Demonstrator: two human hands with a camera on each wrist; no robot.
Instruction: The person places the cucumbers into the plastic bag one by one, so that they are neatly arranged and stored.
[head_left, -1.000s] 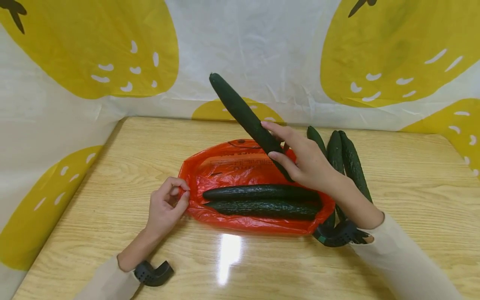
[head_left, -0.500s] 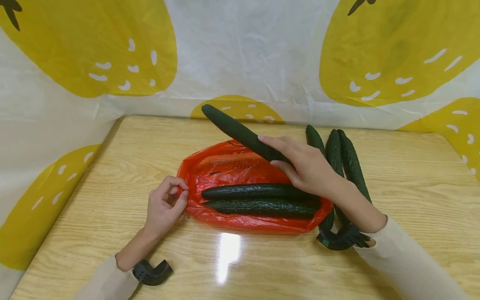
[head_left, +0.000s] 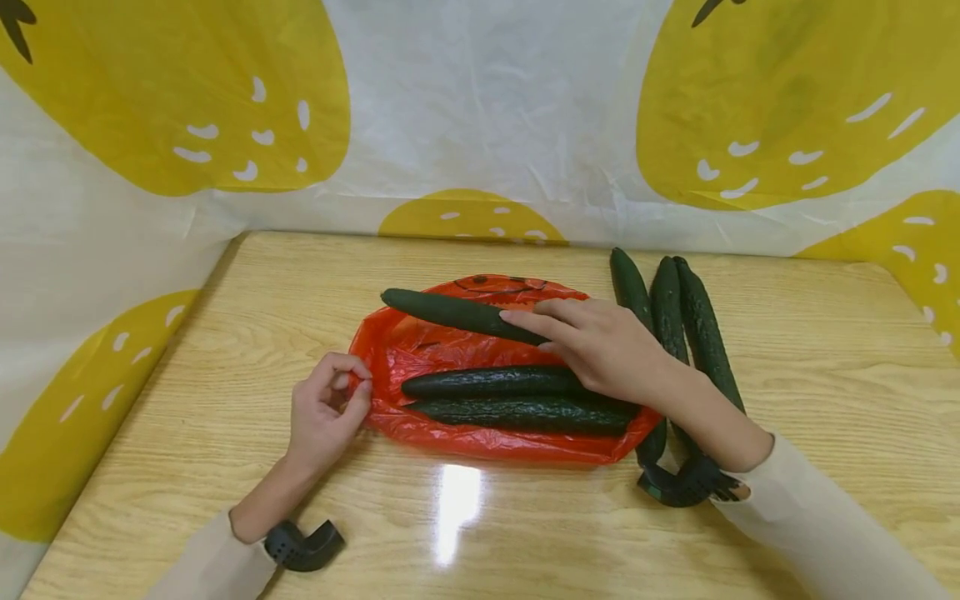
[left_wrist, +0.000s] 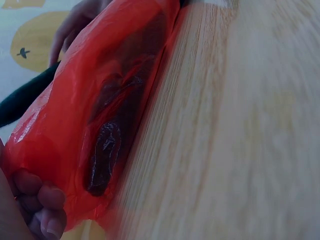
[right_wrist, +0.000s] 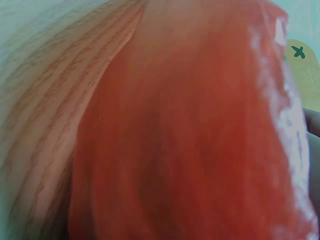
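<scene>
A red plastic bag (head_left: 442,448) lies with its mouth spread wide on the table. My left hand (head_left: 327,412) pinches the bag's left rim between thumb and fingers. Over the bag's far side, my right hand (head_left: 611,346) grips a dark green cucumber (head_left: 450,312) near its right end, which the hand hides. This cucumber is nearly level, its free end pointing left across the far rim. Inside the bag lie two more cucumbers, a farther one (head_left: 487,381) and a nearer one (head_left: 517,414), side by side. The left wrist view shows a cucumber (left_wrist: 106,150) through the red plastic.
To the right of the bag, three cucumbers (head_left: 667,300) lie on the wooden table (head_left: 840,350), partly under the right forearm. A white sheet with yellow fruit shapes (head_left: 495,108) hangs behind the table. Each wrist carries a black camera mount (head_left: 303,546).
My right hand has lowered the cucumber toward the bag, and its left end has swung down from steeply raised to almost level. My left hand keeps its pinch on the rim.
</scene>
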